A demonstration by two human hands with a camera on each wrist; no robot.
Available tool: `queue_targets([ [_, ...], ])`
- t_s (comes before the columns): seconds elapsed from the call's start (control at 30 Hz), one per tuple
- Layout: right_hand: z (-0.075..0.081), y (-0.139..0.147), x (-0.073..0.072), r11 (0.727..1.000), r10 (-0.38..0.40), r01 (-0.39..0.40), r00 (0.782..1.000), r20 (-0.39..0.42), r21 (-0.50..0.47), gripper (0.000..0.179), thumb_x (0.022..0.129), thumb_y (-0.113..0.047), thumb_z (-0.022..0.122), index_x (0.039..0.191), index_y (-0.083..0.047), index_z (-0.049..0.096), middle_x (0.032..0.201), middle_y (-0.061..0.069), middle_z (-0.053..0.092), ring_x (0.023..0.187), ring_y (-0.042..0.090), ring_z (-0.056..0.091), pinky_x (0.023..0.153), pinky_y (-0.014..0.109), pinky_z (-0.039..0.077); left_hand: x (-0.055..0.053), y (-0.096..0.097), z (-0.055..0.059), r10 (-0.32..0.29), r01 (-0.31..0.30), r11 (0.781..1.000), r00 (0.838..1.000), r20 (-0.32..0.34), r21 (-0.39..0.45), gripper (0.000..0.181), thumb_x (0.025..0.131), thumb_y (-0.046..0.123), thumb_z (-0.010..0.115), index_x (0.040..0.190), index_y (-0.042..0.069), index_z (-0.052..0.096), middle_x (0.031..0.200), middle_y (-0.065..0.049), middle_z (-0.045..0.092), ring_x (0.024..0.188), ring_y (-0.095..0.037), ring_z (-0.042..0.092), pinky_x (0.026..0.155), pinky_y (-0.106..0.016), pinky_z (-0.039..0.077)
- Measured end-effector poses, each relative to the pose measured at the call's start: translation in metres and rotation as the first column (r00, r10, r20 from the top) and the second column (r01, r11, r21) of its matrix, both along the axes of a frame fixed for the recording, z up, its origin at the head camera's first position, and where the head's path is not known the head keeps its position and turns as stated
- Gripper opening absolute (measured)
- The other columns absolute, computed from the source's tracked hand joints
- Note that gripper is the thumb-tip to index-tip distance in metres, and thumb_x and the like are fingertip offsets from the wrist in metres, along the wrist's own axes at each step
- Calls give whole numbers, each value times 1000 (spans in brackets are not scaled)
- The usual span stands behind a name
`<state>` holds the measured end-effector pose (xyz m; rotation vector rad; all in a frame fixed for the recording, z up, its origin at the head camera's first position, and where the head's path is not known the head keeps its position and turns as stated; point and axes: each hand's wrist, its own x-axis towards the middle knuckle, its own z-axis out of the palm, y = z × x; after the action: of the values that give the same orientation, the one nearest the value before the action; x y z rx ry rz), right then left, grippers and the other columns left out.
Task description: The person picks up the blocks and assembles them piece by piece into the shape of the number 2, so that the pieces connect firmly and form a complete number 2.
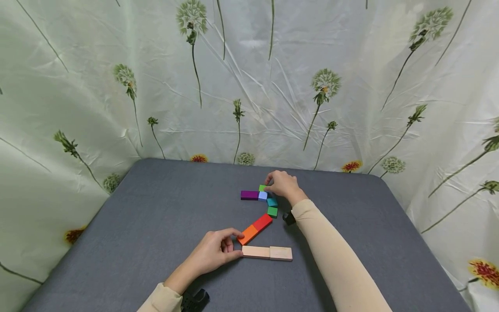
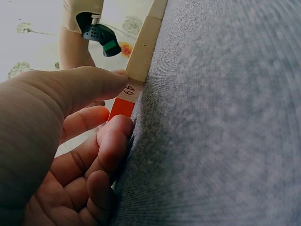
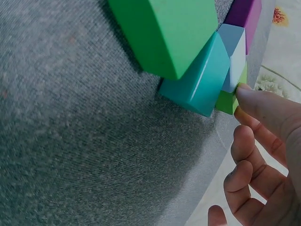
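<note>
At the far end of a winding row of blocks, my right hand (image 1: pixel 284 185) pinches a light green block (image 3: pixel 226 102) between thumb and index finger. Beside it lie a light blue block (image 1: pixel 263 196), a purple block (image 1: pixel 249 195), a teal block (image 1: pixel 272 202) and a green block (image 1: pixel 272 211). Nearer me, my left hand (image 1: pixel 214 252) rests its thumb at the left end of a pale wooden block (image 1: pixel 255 251). Its index fingertip is at the end of an orange block (image 1: pixel 247 235). A number, 49, shows on a wooden end face in the left wrist view.
A red block (image 1: pixel 262 222) continues the orange one diagonally. Another pale wooden block (image 1: pixel 281 253) adjoins the first on its right. Everything lies on a dark grey tabletop (image 1: pixel 156 216), with a flower-printed curtain (image 1: pixel 273 108) behind its far edge.
</note>
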<state>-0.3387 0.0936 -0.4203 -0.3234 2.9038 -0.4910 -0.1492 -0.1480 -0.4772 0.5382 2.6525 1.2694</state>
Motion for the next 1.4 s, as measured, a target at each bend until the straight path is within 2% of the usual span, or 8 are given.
queue_targets([
  [0.3, 1, 5, -2, 1000, 2, -1, 999, 34, -8, 22, 98, -33, 80, 113, -18, 78, 121, 9, 75, 117, 34, 65, 111, 64, 39, 1, 0, 1, -3, 3, 1000, 1000, -6, 8, 32, 92, 23, 87, 122, 20, 74, 75, 11, 60, 61, 0, 50, 57, -20, 43],
  [0.43, 3, 6, -2, 1000, 10, -9, 999, 47, -9, 23, 99, -34, 80, 114, -17, 78, 120, 9, 76, 114, 32, 67, 111, 65, 39, 1, 0, 0, 0, 0, 1000, 1000, -12, 13, 33, 92, 23, 87, 122, 20, 74, 75, 11, 60, 61, 1, 50, 56, -20, 43],
  [0.73, 2, 3, -1, 1000, -4, 4, 1000, 26, 5, 21, 100, -32, 79, 115, -17, 78, 115, 8, 76, 109, 31, 68, 114, 67, 38, 1, 0, 0, 9, -9, 1000, 1000, -6, 8, 33, 91, 24, 88, 121, 21, 74, 74, 11, 60, 61, 0, 50, 56, -20, 43],
  [0.97, -1, 6, -2, 1000, -2, 2, 1000, 4, 25, 24, 101, -37, 77, 116, -18, 78, 120, 8, 76, 112, 32, 67, 112, 65, 39, 1, 0, 0, 0, 0, 1000, 1000, -5, 13, 32, 92, 24, 88, 121, 21, 74, 74, 11, 59, 61, 0, 50, 57, -20, 43],
  [1.4, -1, 8, -5, 1000, 17, -17, 999, 33, 24, 29, 98, -34, 80, 121, -17, 77, 122, 9, 76, 114, 32, 67, 112, 65, 40, 1, -1, -1, -5, 5, 1000, 1000, -12, 19, 33, 92, 24, 88, 121, 22, 74, 74, 12, 59, 61, 0, 51, 57, -20, 44],
])
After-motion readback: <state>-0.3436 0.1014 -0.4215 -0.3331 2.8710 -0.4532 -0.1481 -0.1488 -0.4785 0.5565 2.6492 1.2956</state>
